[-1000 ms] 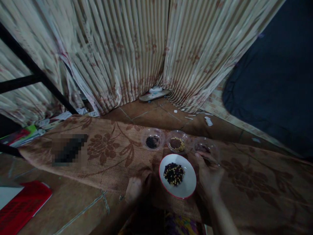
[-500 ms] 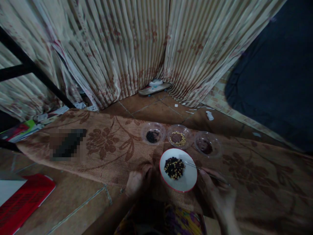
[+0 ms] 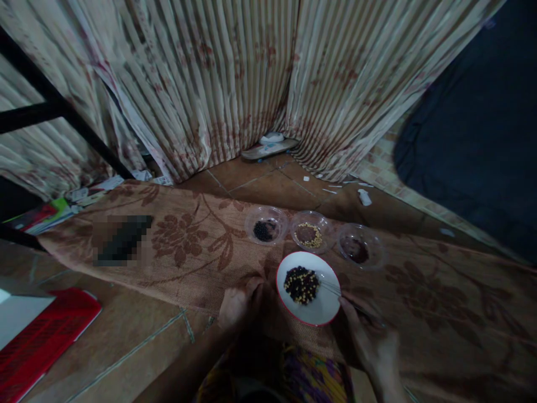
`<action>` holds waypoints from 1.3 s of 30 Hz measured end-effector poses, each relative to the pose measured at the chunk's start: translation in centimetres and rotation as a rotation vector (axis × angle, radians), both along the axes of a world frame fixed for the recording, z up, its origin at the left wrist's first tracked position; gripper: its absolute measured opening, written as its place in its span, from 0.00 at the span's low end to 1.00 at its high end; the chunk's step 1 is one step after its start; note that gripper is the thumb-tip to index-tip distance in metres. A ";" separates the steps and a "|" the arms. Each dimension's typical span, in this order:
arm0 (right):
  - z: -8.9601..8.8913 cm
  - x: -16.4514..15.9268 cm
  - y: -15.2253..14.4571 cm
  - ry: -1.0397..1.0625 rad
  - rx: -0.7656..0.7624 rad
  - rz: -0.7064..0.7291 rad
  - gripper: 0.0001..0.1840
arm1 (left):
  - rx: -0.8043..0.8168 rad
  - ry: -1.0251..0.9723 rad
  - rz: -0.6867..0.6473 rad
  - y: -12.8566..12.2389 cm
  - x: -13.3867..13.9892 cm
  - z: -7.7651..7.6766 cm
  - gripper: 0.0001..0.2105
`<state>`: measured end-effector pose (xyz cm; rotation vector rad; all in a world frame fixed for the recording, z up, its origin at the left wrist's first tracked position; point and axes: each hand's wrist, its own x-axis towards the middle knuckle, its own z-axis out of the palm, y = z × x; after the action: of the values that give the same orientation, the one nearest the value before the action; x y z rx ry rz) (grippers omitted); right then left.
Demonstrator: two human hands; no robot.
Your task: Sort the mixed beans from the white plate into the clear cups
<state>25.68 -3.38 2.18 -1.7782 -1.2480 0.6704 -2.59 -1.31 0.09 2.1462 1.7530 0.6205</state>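
Observation:
A white plate with a red rim [image 3: 328, 309] stands on the cloth before me, holding a mixed pile of black, dark red and yellow beans [image 3: 301, 285]. My right hand [image 3: 369, 333] is at the plate's right edge, closed around slim metal tweezers [image 3: 331, 287]. Their tips reach over the plate beside the pile; whether they grip a bean is too blurred to tell. Left of the plate, my left hand [image 3: 240, 304] rests on the cloth with curled fingers, and nothing shows in it. Behind the plate are clear bowls with black beans [image 3: 263, 230], yellow beans [image 3: 309, 239] and dark red beans [image 3: 359, 254].
A brown flowered cloth [image 3: 188, 274] covers the long table. On its left lies a pixelated dark object [image 3: 126, 240]. A red and white box [image 3: 46, 330] is on the tiled floor at lower left. Striped curtains [image 3: 235, 84] hang behind, with a skateboard [image 3: 271, 149] at their foot.
The whole view has shifted slightly. The tweezers' tips have moved a little toward me over the plate, beside the pile. My left hand has stayed at the plate's left.

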 end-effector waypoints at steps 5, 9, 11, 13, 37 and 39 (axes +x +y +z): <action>-0.1 0.1 -0.1 -0.044 0.010 0.020 0.20 | -0.023 0.011 0.001 0.0 0.0 -0.1 0.10; 0.3 0.0 -0.1 -0.064 0.038 0.042 0.20 | -0.008 0.016 -0.004 0.0 0.0 0.1 0.10; 0.3 -0.1 -0.2 -0.066 0.046 0.040 0.20 | 0.000 0.021 -0.008 0.0 0.0 0.2 0.10; 0.3 -0.1 -0.1 -0.070 0.059 0.035 0.20 | 0.002 0.025 -0.009 -0.1 0.1 0.3 0.11; 0.4 0.3 0.8 -0.016 0.204 -0.048 0.17 | 0.000 0.008 -0.008 0.0 0.1 0.3 0.11; 1.3 0.0 2.0 -0.017 0.264 -0.063 0.15 | 0.003 0.005 -0.009 0.0 0.1 0.3 0.11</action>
<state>25.66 -1.36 3.51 -1.6003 -1.2260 0.4333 -2.52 -1.34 0.35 2.1585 1.7459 0.6165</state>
